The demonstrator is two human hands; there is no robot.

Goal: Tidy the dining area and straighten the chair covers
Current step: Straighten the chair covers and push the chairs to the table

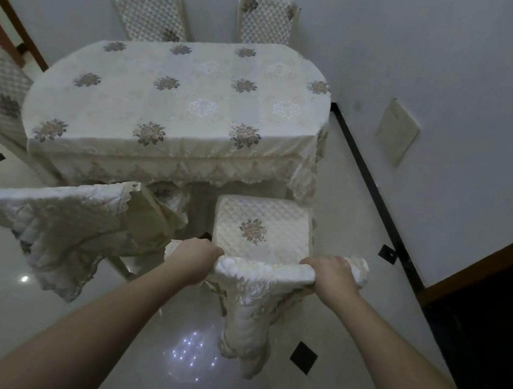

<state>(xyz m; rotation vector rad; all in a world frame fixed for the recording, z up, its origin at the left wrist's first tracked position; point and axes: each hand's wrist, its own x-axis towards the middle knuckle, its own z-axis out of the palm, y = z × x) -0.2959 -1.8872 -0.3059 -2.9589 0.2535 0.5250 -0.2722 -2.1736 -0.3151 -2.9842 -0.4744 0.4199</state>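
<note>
While both hands grip the top rail of the near chair (264,227), we judge the work part done: our left hand (197,253) and right hand (326,272) curl their fingers over its cover (263,271), which sits bunched. The neighbouring chair's cover (51,221) hangs rumpled; the tablecloth (180,94) lies smooth. No containers are in view

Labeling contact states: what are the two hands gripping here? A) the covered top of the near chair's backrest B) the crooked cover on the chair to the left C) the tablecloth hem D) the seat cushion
A: the left hand and right hand each curl over an end of the covered backrest top of the near chair, apart from the tablecloth and the seat cushion.
</note>
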